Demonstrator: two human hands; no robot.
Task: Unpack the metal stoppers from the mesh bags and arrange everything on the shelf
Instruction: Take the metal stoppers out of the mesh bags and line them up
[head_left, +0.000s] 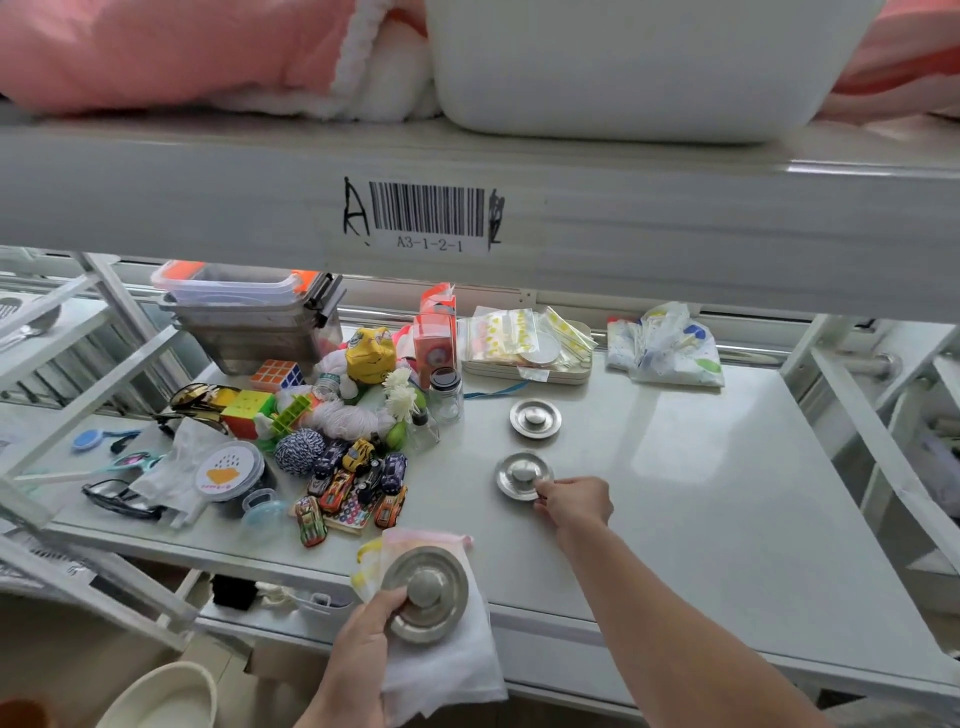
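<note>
just one head cam here, looking forward and down at the shelf (675, 467) from close up, with the upper shelf's beam (208, 202) sitting right in front, filling the top

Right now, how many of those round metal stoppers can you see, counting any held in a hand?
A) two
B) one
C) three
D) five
C: one stopper lies alone on the shelf, the right hand touches a second stopper on the shelf, and the left hand holds a third stopper against a mesh bag.
</note>
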